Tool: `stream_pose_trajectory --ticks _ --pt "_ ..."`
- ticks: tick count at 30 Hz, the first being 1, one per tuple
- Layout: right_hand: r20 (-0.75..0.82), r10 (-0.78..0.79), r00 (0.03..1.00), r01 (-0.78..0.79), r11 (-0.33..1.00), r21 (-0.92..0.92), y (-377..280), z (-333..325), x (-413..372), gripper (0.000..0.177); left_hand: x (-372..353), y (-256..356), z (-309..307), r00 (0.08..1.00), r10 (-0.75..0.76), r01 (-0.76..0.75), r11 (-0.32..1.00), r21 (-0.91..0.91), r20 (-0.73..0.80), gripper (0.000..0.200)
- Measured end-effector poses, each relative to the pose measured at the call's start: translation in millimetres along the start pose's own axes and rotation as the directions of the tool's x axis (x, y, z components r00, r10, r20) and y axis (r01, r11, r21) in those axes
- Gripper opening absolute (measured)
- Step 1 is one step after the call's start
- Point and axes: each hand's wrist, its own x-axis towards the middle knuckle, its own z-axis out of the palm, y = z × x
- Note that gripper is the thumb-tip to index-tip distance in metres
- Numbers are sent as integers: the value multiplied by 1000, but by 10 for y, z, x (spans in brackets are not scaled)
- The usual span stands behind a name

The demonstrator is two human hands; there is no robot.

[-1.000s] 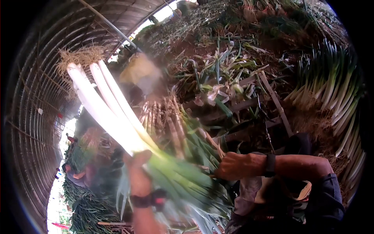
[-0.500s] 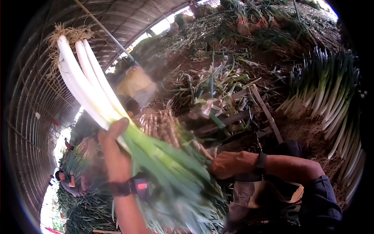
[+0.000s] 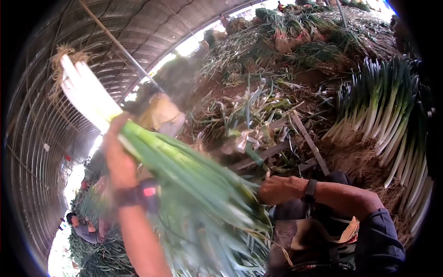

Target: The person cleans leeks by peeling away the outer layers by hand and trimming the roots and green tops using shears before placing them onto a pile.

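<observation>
My left hand is closed around a bunch of leeks where the white stalks turn green. Their roots point up to the upper left, and the long leaves slant down to the right. My right hand is curled shut beside the leaf ends, at the front of my body. A small pale tip sticks up by its fingers; what they grip is hidden. Below the bunch, more green leaves are blurred.
Trimmed leeks lie in a row at the right, roots toward me. Peeled leaf scraps and a wooden frame lie ahead. A yellowish bundle is beyond the leeks. At the lower left another person is among leek piles.
My left hand has moved up and left along the bunch, and the leaves now stretch out straighter. My right hand has shifted slightly right and stays closed.
</observation>
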Motion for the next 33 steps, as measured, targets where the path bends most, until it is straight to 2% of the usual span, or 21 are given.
stream_pose_trajectory --ticks 2,3,4,5,6,7,9,10,12,13,14,15,16,17,20,21,22,24,27,30,33 --pt "26 -84 996 87 967 -241 112 66 -332 16 246 187 -101 999 -37 37 999 -8 0 48" --pt "1 71 997 -68 960 -272 237 148 -415 13 356 279 -158 998 -8 8 1000 -3 -57 52" --pt "152 176 973 -118 937 -330 186 -47 -324 15 434 331 -187 995 8 -6 1000 17 -104 55" --pt "278 292 915 -171 906 -387 185 -285 -232 17 475 354 -178 985 112 -110 994 21 -133 54" --pt "275 337 900 -173 858 -483 278 -457 -176 18 458 370 -164 970 222 -216 974 68 -96 42" --pt "272 382 883 -169 801 -574 359 -634 -115 19 462 398 -123 959 243 -232 968 90 -144 42" --pt "138 493 859 -269 665 -697 467 -938 64 19 446 429 -60 931 285 -259 956 138 -226 43" --pt "116 631 767 -382 595 -707 422 -1169 244 18 446 424 -25 918 306 -271 949 163 -254 43" --pt "-127 724 678 -715 610 -341 666 -1275 287 17 543 364 -47 880 331 -286 942 176 -341 40" --pt "-212 689 693 -717 690 -101 801 -1292 326 18 572 295 -33 867 342 -291 938 188 -363 40" --pt "-244 761 601 -750 643 157 891 -1247 352 18 575 241 -24 852 353 -297 934 198 -387 39" --pt "-117 855 505 -722 493 485 634 -1396 476 19 483 242 49 881 300 -244 951 191 -366 38" --pt "52 898 436 -621 259 740 363 -1536 556 21 523 121 28 882 353 -321 935 149 -312 38" --pt "40 833 551 -437 248 865 266 -1523 556 21 567 12 1 885 346 -313 938 152 -313 38" --pt "-127 767 629 -476 509 717 -5 -1463 708 51 548 -234 43 880 346 -299 936 185 -326 38" --pt "-85 623 778 -504 699 507 55 -1423 707 66 513 -304 58 888 321 -269 943 195 -328 39" --pt "-55 569 820 -532 795 291 -43 -1426 788 60 530 -430 71 871 390 -335 916 220 -299 35" --pt "-73 431 899 -437 891 -123 -192 -1361 954 51 482 -607 99 881 345 -293 935 200 -323 37" --pt "-319 151 936 -159 987 3 -302 -1262 1300 42 296 -704 295 904 242 -197 968 158 -354 41" --pt "-362 278 890 -312 949 -36 -434 -1169 1637 34 140 -808 405 913 214 -127 958 256 -347 43" --pt "-415 237 878 -259 966 3 -495 -1168 1904 33 105 -999 437 896 381 -295 894 338 -227 44"
